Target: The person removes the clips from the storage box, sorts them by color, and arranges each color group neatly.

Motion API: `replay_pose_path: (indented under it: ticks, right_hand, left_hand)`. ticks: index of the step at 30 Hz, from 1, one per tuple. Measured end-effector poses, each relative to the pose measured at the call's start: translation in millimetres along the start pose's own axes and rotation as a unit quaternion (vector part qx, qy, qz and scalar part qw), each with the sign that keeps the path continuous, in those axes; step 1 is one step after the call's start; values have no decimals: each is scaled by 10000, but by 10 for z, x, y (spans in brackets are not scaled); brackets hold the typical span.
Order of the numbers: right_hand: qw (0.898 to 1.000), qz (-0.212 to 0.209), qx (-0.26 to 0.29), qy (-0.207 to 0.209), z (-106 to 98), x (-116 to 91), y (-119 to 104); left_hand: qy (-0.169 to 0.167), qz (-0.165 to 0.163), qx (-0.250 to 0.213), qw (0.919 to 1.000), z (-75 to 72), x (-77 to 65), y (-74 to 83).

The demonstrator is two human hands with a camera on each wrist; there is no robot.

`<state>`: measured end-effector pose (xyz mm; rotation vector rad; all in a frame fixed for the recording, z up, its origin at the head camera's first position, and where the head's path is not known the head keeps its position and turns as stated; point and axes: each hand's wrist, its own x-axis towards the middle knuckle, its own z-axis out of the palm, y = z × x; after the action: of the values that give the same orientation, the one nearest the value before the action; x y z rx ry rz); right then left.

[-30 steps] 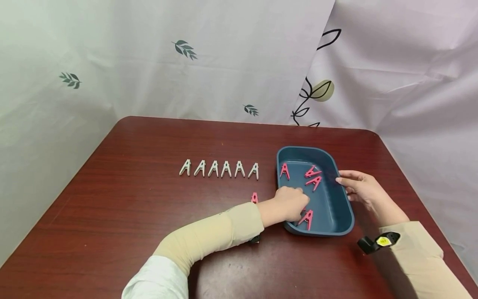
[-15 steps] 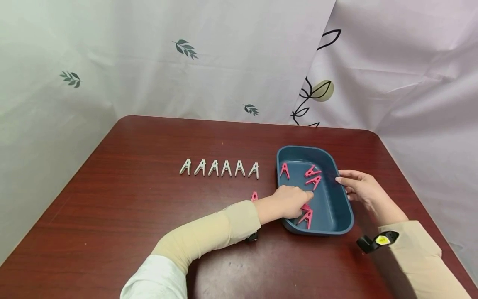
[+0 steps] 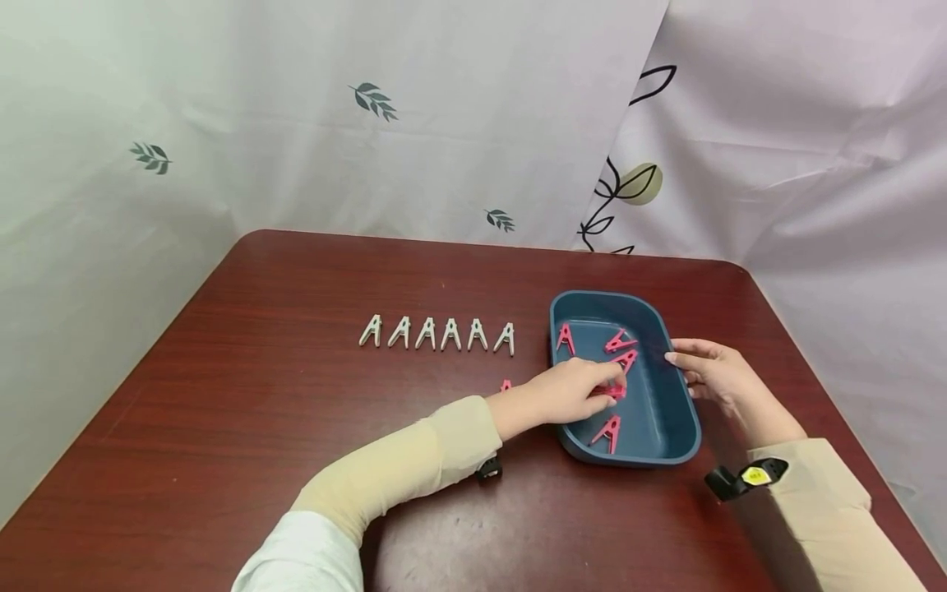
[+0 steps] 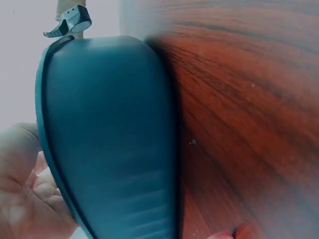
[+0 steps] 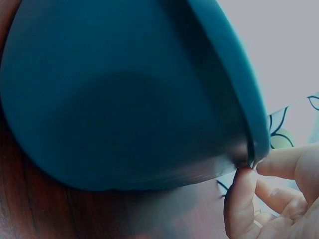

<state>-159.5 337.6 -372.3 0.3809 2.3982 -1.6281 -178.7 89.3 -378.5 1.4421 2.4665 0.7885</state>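
Six grey clips (image 3: 450,332) lined up left, one pink clip (image 3: 506,385) nearer; left hand (image 3: 570,390) pinches a fifth tray clip (image 3: 614,393), four loose clips (image 3: 610,432) left, right hand (image 3: 716,372) gripping blue tray (image 3: 645,419).

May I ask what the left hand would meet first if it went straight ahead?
Probably the blue tray's right wall, by the right hand, though depth is unclear; a nearby pink clip might come first.

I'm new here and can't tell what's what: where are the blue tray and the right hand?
Blue tray (image 3: 642,419), head view: bare inside floor.
Right hand (image 3: 721,376), head view: middle of the hand.
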Motion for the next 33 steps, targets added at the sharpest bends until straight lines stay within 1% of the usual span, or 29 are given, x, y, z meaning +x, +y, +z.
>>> replay_pose_path:
  ticks: [4,7,10,16,20,24,26,28,31,33]
  right_hand:
    - [10000,-17,-22,21,-1,-12,10]
    - [9999,-27,146,-6,-7,-17,20]
    - [9992,-65,396,-58,-10,-10,35]
    - [9980,-110,606,-119,-2,-1,45]
    - [9982,-113,574,-109,0,-7,42]
    - [9990,-128,420,-47,2,-13,35]
    - [9991,-145,389,-23,1,-15,30]
    - [9988,-160,459,-23,-4,-14,32]
    - [9986,-148,515,-36,-9,-12,41]
    - [9987,-117,488,-34,-12,-11,49]
  left_hand:
    - [170,7,-386,9991,-47,-37,16]
    - [369,21,-583,9976,-90,-71,20]
    - [553,-44,-925,9942,-132,-113,6]
    - [780,-328,-1726,9814,-226,-214,-26]
    - [952,-523,-1967,9744,-278,-282,-55]
    - [1152,-723,-2225,9654,-334,-350,-111]
    - [1242,-769,-2388,9600,-369,-383,-143]
    - [1337,-773,-2462,9569,-398,-413,-179]
    - [1374,-868,-2582,9523,-434,-462,-239]
    - [1351,-1000,-2606,9507,-453,-501,-270]
